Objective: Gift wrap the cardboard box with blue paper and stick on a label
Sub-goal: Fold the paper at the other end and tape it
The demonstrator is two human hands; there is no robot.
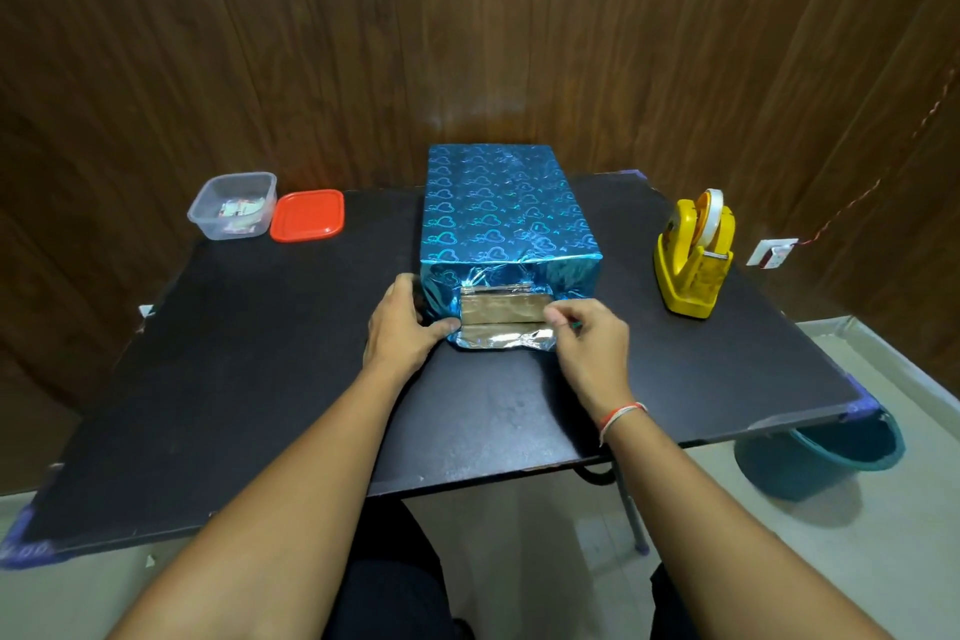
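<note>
The box (498, 208) stands in the middle of the black table (260, 379), covered on top and sides with shiny blue heart-patterned paper. Its near end is partly open: bare cardboard (501, 309) shows, and a silver-backed bottom flap (501, 340) lies flat on the table. My left hand (408, 322) presses the folded paper against the box's near left corner, thumb at the flap's left edge. My right hand (584, 335) has its fingers curled and pinches the paper fold at the near right corner.
A yellow tape dispenser (693, 257) stands to the right of the box. At the far left sit a clear plastic tub (234, 205) holding small labels and its red lid (307, 215). A teal bucket (826, 452) is on the floor under the table's right corner.
</note>
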